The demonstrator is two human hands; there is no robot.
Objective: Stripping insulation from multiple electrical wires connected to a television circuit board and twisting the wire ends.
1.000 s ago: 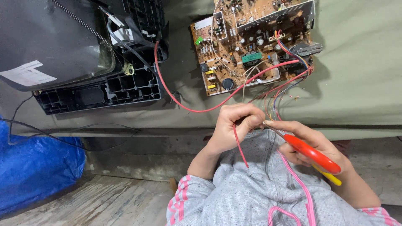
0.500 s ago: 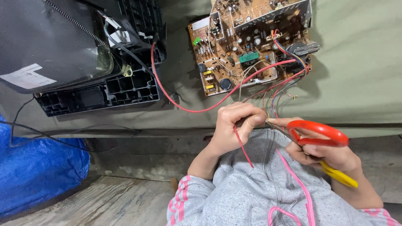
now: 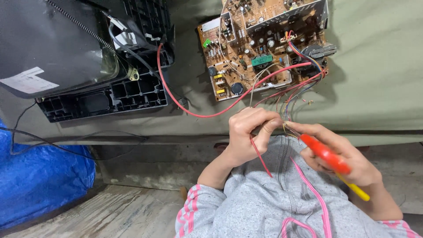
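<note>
I'm looking at an electronics repair workshop: a bare circuit board [image 3: 264, 46] and an opened television casing [image 3: 83, 57] lie on a cloth-covered bench [image 3: 379, 79].

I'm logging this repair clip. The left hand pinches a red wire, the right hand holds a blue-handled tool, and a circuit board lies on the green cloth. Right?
Not quite. In the head view the tool in the right hand has red and yellow handles, not blue. The left hand does pinch a red wire, and the circuit board lies on the green cloth.

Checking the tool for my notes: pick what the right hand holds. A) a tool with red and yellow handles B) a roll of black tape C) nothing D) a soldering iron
A: the right hand grips a tool with red and yellow handles, its tip at the thin wires pinched by the left hand.
</note>
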